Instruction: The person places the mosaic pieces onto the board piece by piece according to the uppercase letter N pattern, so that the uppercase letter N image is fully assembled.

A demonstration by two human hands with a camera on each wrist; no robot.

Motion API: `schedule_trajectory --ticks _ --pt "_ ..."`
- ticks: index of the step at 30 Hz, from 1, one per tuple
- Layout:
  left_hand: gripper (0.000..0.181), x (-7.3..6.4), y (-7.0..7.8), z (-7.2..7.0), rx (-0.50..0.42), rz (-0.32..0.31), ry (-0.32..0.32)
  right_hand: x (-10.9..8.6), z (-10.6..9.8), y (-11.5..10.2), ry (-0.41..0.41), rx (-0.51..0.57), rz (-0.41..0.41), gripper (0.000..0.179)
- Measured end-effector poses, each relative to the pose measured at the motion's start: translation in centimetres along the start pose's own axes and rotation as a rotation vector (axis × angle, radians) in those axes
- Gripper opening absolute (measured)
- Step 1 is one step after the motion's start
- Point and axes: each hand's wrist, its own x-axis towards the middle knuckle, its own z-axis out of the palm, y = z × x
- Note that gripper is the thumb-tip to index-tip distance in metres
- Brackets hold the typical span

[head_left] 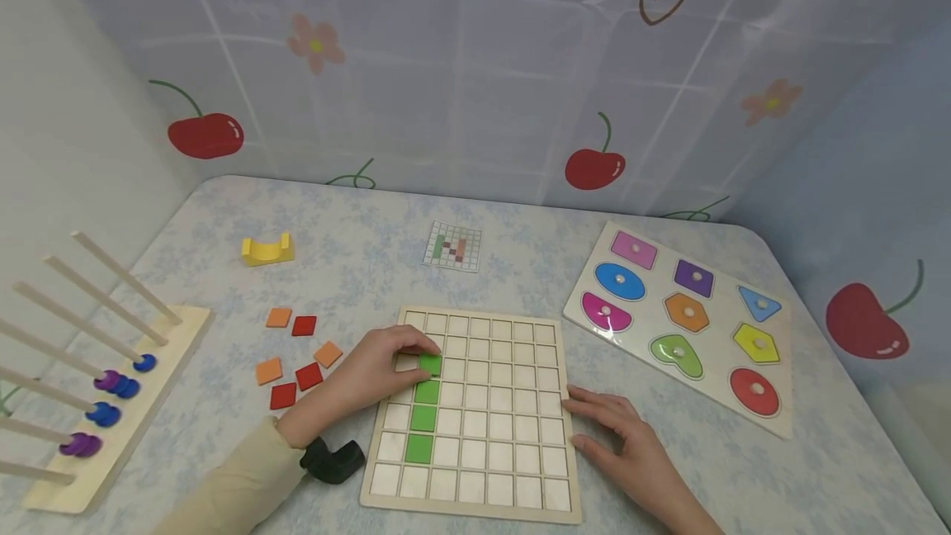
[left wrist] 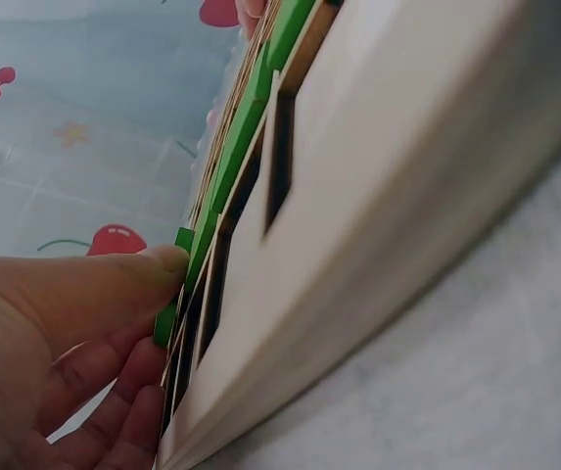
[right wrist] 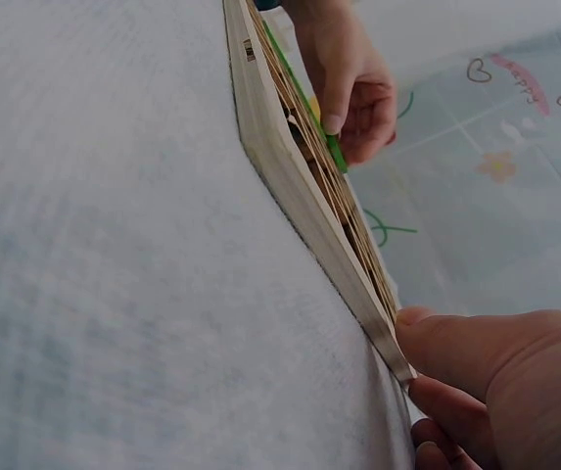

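A wooden grid board (head_left: 500, 419) lies flat on the table. Three green tiles (head_left: 424, 417) sit in one column near its left side. Above them in that column, a further green tile (head_left: 430, 366) is pinched between the thumb and fingers of my left hand (head_left: 377, 370). The left wrist view shows this tile (left wrist: 166, 324) tilted against the board's surface, partly covered by the thumb. At the board's right edge, my right hand (head_left: 622, 446) rests with fairly straight fingers touching the side. In the right wrist view its thumb (right wrist: 456, 338) lies at the board's edge.
Loose orange tiles (head_left: 269, 370) and red tiles (head_left: 283, 395) lie left of the board. A small pattern card (head_left: 453, 247) and a yellow arch block (head_left: 268, 250) lie behind. A peg stand (head_left: 167, 357) is at left, a shape puzzle (head_left: 713, 287) at right, a black object (head_left: 332, 462) by the left wrist.
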Motion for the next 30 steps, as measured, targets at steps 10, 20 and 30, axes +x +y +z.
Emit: schedule_trajectory --ticks 10,20,30 --pt "0.025 0.0 0.0 -0.2 0.01 -0.003 -0.011 0.1 -0.1 -0.1 -0.004 0.003 -0.006 0.039" --pt "0.024 -1.6 0.7 -4.4 0.025 -0.041 0.15 0.1 0.0 0.0 -0.006 0.018 -0.031 0.039" --pt "0.03 -7.2 -1.8 -9.3 0.02 -0.254 0.227 0.0 -0.1 0.0 0.002 0.006 -0.022 0.041"
